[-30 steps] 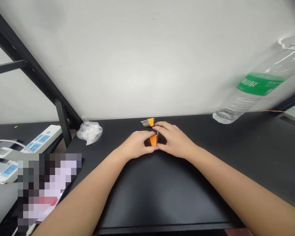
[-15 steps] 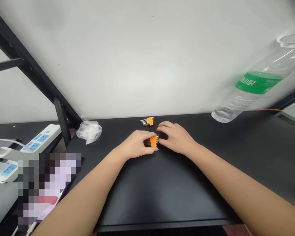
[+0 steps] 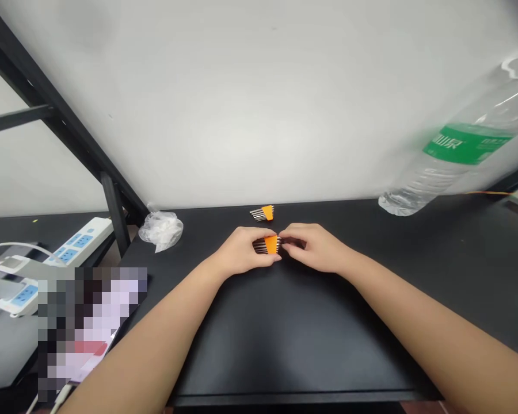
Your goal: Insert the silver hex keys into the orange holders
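Holder (image 3: 271,245), orange, sits pinched inside left hand (image 3: 240,252), right hand (image 3: 316,246) half-curled beside it, hold unclear.

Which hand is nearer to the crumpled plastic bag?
Left. The left hand, right of the bag, holds the nearer orange holder; the right hand is farther right, beyond that holder.

I read "山泉" on the green label (image 3: 468,144) of the bottle (image 3: 421,183) by the tabletop's (image 3: 293,333) back edge; the smaller print (image 3: 495,141) blurs.
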Motion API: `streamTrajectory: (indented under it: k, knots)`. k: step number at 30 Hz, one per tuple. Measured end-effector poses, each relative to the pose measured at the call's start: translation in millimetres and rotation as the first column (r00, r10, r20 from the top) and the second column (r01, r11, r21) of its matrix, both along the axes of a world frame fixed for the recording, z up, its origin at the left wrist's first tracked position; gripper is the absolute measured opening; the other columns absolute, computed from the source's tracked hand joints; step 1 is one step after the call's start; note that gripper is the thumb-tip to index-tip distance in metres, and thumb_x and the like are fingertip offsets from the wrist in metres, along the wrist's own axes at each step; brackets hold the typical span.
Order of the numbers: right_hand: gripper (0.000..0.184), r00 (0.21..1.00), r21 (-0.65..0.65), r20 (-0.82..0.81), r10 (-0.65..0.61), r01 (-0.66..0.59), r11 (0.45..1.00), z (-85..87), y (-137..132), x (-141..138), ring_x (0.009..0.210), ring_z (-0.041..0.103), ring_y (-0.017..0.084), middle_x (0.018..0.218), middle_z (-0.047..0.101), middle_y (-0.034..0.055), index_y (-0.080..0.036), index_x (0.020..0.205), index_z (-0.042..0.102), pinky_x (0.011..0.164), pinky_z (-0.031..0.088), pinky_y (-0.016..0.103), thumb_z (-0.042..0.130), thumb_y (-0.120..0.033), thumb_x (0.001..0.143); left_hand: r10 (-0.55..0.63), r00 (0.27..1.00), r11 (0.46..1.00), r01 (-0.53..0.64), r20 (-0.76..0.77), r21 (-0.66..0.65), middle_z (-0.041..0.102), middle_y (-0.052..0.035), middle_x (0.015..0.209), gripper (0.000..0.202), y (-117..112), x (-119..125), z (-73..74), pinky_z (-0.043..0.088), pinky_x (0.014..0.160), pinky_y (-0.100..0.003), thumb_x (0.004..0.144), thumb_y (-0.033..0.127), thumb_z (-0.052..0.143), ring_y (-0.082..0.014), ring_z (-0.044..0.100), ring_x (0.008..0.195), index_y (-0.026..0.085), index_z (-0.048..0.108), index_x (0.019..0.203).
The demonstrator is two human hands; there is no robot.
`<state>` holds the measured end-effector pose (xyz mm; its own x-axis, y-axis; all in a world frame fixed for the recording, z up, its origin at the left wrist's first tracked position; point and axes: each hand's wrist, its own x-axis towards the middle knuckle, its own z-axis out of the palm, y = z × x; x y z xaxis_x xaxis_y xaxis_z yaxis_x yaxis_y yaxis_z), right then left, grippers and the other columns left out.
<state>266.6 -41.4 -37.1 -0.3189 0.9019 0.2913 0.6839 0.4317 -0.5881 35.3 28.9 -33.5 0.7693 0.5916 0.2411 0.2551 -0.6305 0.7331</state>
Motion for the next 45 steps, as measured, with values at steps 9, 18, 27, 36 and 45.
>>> streamTrajectory:
  k: [9,18,27,36,45]
  knots:
    - [0.03,0.903,-0.482,-0.413,-0.116,-0.109,0.869,10.2,-1.0,0.4,0.093,0.066,0.021,0.1,0.075,0.0032,-0.023,0.099,0.077,0.086,0.049,0.035,0.069,-0.05,0.09,-0.027,0.997,0.968,0.043,-0.066,0.246,0.074,-0.0004,0.091,0.033,-2.2,2.6,2.9,0.05,0.076,-0.028,0.084,0.041,0.076,-0.0176,0.067,0.082,0.025,0.071,0.112]
    - [0.04,0.892,-0.558,-0.325,-0.315,0.088,0.825,0.8,0.9,-10.7,0.055,0.041,0.011,0.066,0.058,-0.001,-0.021,0.075,0.068,0.052,0.029,0.027,0.069,-0.059,0.085,0.036,0.981,0.932,0.036,-0.192,0.36,0.074,-0.0014,0.094,0.034,4.4,2.3,3.0,0.046,0.094,-0.037,0.085,0.042,0.074,-0.0212,0.068,0.088,0.024,0.068,0.114]
    - [0.035,0.919,-0.524,-0.038,-0.392,0.316,0.791,-6.0,8.7,6.5,0.054,0.051,0.014,0.071,0.068,0.0021,-0.021,0.081,0.074,0.05,0.036,0.028,0.06,-0.052,0.09,0.101,0.956,0.928,0.01,-0.277,0.372,0.071,0.0,0.085,0.028,13.9,-5.4,0.1,0.045,0.076,-0.033,0.08,0.041,0.075,-0.0191,0.063,0.078,0.023,0.07,0.101]
    - [0.033,0.821,-0.259,0.377,-0.428,0.537,0.803,8.7,5.8,35.6,0.065,0.063,0.021,0.075,0.071,0.0054,-0.023,0.071,0.067,0.058,0.041,0.033,0.066,-0.052,0.086,0.109,0.976,0.964,-0.058,-0.186,0.259,0.067,0.0024,0.079,0.021,10.9,-6.6,4.0,0.039,0.064,-0.027,0.08,0.039,0.074,-0.0148,0.058,0.069,0.023,0.067,0.092]
    - [0.013,0.941,-0.39,-0.286,-0.181,0.058,0.919,9.7,-5.3,-19.0,0.059,0.061,0.013,0.088,0.07,-0.0003,-0.025,0.099,0.062,0.056,0.048,0.028,0.061,-0.032,0.088,0.011,0.984,0.951,0.045,-0.178,0.305,0.067,0.0017,0.08,0.021,0.6,-0.2,4.2,0.039,0.065,-0.028,0.083,0.039,0.073,-0.0149,0.057,0.07,0.022,0.068,0.095]
